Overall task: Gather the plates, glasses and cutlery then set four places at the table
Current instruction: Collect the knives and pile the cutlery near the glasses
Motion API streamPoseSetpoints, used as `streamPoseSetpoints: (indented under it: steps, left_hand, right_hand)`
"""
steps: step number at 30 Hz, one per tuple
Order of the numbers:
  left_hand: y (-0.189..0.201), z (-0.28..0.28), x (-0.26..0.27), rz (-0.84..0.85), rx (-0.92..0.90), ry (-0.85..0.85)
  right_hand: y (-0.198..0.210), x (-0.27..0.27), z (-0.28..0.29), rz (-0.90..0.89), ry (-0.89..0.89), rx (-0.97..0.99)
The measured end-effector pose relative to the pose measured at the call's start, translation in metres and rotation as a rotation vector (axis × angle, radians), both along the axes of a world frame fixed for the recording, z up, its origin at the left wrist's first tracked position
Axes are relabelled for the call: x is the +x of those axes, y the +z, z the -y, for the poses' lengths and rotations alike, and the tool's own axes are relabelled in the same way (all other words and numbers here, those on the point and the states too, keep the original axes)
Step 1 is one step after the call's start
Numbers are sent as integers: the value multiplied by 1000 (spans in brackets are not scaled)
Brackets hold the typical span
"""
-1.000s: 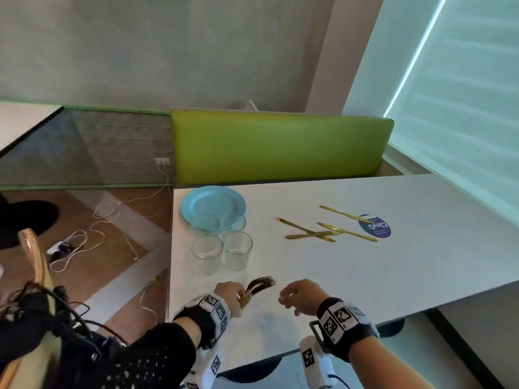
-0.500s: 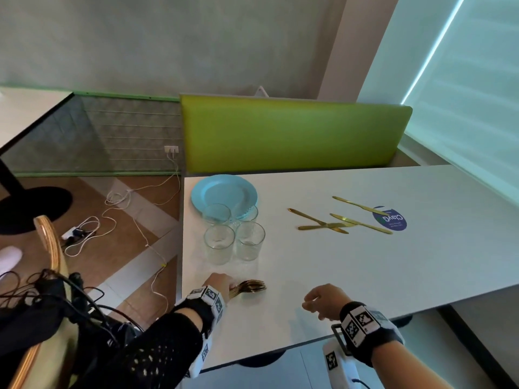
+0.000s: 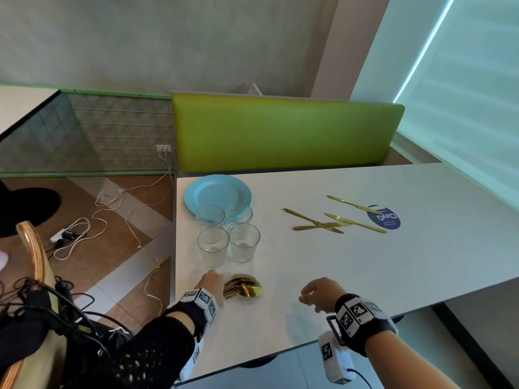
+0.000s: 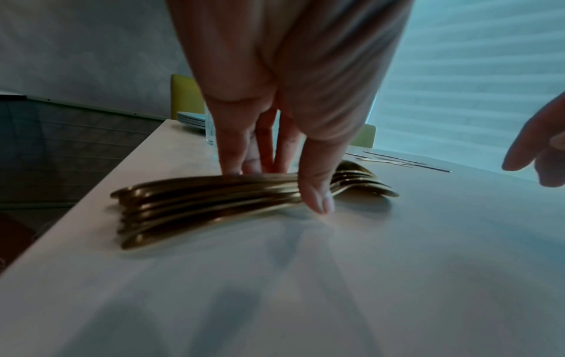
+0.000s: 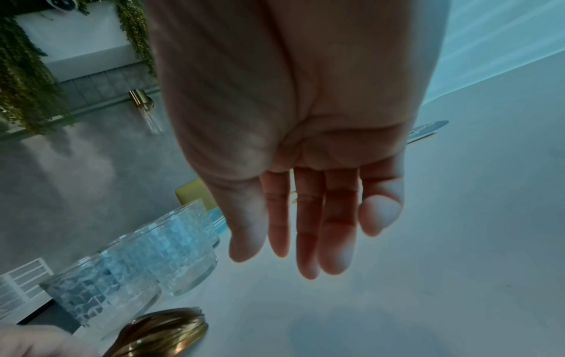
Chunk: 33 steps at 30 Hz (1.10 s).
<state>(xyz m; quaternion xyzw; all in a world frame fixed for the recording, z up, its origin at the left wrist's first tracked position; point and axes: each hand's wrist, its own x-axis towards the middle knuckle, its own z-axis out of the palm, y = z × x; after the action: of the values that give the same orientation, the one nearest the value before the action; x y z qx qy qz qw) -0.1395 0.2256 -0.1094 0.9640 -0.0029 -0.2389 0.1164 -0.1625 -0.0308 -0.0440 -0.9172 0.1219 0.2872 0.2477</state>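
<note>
Spoons [image 3: 243,287] lie flat, bowls pointing right.

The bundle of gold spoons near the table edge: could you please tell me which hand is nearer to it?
Left. The left hand pinches the bundle of gold spoons by the handles on the table; the right hand hovers apart, to their right, holding nothing.

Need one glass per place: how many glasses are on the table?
4: two glasses in front, two behind them, against the blue plates.
</note>
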Motion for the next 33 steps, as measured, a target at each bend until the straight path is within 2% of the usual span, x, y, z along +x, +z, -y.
streamPoseSetpoints:
  steps: [6, 10, 18, 23, 29, 33]
  left_hand:
    - [21, 18, 6, 54, -23, -31]
    - [41, 49, 17, 133, -114, -116]
    - [70, 144, 86, 160, -241, -191]
    - [67, 198, 147, 122, -195, -178]
    - [42, 241, 198, 94, -82, -156]
    - [25, 252, 217, 57, -42, -156]
  right_hand:
    - [12, 10, 8, 15, 2, -28]
    - [20, 20, 25, 36, -7, -47]
    - [24, 72, 92, 66, -76, -71]
    - [24, 124, 151, 95, -102, -74]
    - [26, 180, 217, 99, -102, -89]
    - [22, 209, 241, 58, 12, -167]
